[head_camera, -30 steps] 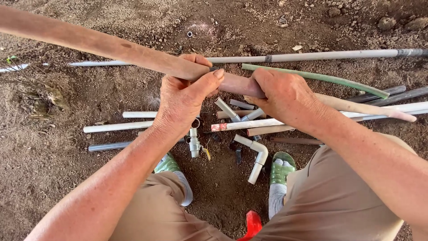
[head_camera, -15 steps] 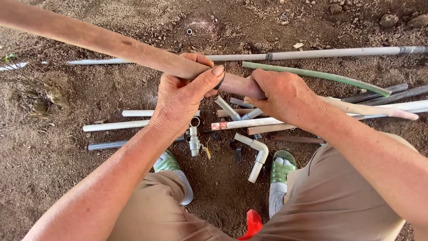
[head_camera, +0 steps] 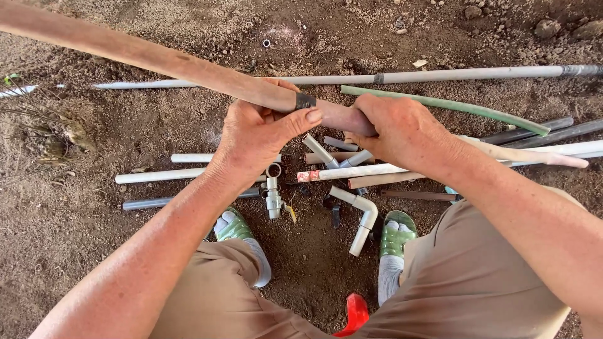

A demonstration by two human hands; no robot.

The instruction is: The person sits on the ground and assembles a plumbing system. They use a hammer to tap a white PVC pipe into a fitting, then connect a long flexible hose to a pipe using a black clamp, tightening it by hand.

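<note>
My left hand and right hand are both clamped on a long brown pipe, held above pipe pieces lying on the dirt.

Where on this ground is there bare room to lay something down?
Bare dirt lies at the far left, beyond the ends of the short white pipes, and along the top past the long grey pipe. It is crowded below the left hand and right hand: pipe offcuts, an elbow pipe and a metal fitting between the feet.

Green hose; white elbow pipe
</note>
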